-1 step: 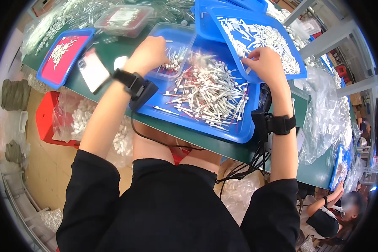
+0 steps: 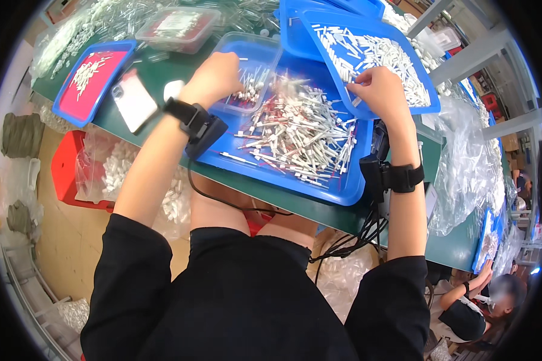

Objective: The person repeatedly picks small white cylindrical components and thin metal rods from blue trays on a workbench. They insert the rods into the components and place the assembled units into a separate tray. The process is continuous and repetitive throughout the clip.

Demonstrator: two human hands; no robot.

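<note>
My left hand [image 2: 220,75] reaches over a clear plastic box [image 2: 247,45] that holds thin white sticks. Its fingers are bent together and point down into the box; whatever they grip is hidden. At the near left edge of a tilted blue tray of short white tubes [image 2: 397,60], my right hand [image 2: 379,90] has thumb and forefinger pinched, and I cannot make out what is between them. Between my hands, a larger blue tray [image 2: 343,195] carries a heap of thin white sticks with reddish parts [image 2: 301,132].
A phone [image 2: 132,100] and a blue-rimmed tray with a pink base [image 2: 72,99] lie to the left. Behind stands another clear box [image 2: 186,45]. Black cables [image 2: 367,231] hang off the green table's front edge. A co-worker [image 2: 470,313] sits at the lower right.
</note>
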